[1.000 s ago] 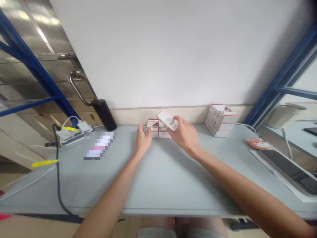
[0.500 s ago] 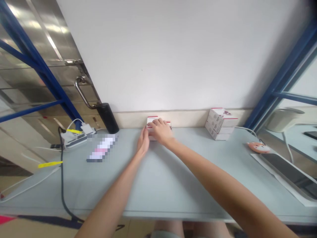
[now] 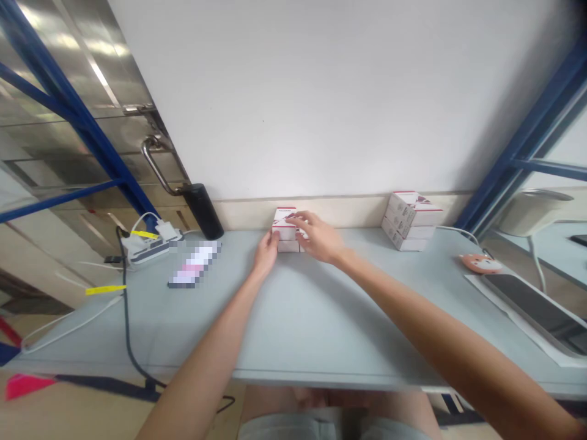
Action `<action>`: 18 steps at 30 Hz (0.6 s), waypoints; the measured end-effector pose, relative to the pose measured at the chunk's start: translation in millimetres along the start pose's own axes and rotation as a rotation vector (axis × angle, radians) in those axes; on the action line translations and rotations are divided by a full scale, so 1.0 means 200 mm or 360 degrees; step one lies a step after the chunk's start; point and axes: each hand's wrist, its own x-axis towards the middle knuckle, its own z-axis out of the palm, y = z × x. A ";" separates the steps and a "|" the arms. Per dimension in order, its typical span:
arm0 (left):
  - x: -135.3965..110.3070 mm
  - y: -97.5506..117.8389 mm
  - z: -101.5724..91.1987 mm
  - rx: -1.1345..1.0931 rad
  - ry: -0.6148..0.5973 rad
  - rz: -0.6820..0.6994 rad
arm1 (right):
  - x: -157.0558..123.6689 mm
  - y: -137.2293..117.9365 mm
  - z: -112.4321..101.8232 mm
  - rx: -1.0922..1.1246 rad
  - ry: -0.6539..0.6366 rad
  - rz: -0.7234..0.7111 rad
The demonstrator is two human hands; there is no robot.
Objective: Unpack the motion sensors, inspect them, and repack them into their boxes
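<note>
Against the wall, in the middle of the desk, stands a short stack of small white cardboard boxes with red edges; the upper box [image 3: 284, 230] rests on a lower box [image 3: 288, 245]. My left hand [image 3: 265, 254] is closed against the stack's left side, its thumb at the front corner. My right hand [image 3: 321, 237] is at the right side, fingers apart and curved over the upper box's top right edge, hiding part of it. The right fingertips seem to touch the box lightly.
A second stack of similar boxes [image 3: 410, 221] stands to the right. Further right are an orange mouse [image 3: 480, 264] and a dark tablet-like slab [image 3: 539, 308] on white paper. On the left are a black cylinder [image 3: 203, 211], a pixelated phone [image 3: 195, 264] and a power strip [image 3: 151, 249] with cables.
My right hand has drawn back to the right from over the box, uncovering more of its top and front. My left hand stays at the left side. The view has shifted slightly.
</note>
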 end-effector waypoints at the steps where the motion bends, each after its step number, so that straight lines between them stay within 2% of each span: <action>1: 0.00 0.00 0.00 0.0009 -0.0027 0.0018 | -0.05 0.05 -0.07 -0.0016 0.0113 0.0007; 3: 0.00 0.00 0.00 0.0035 -0.0065 0.0045 | -0.16 0.16 -0.22 -0.0103 0.0355 0.0085; 6: -0.02 0.00 0.02 0.0090 -0.0063 0.0055 | -0.30 0.36 -0.45 -0.0387 0.0802 0.0388; 9: -0.03 0.00 0.04 0.0158 -0.0020 0.0038 | -0.44 0.55 -0.60 -0.0683 0.1174 0.0670; 11: -0.04 0.00 0.05 0.0212 -0.0001 0.0024 | -0.53 0.65 -0.62 -0.0823 0.1264 0.0807; 14: -0.05 0.01 0.06 0.0291 0.0017 0.0029 | -0.66 0.75 -0.55 -0.0843 0.1131 0.0918; 18: -0.05 0.01 0.06 0.0363 0.0027 0.0075 | -0.73 0.80 -0.47 -0.0634 0.0947 0.1082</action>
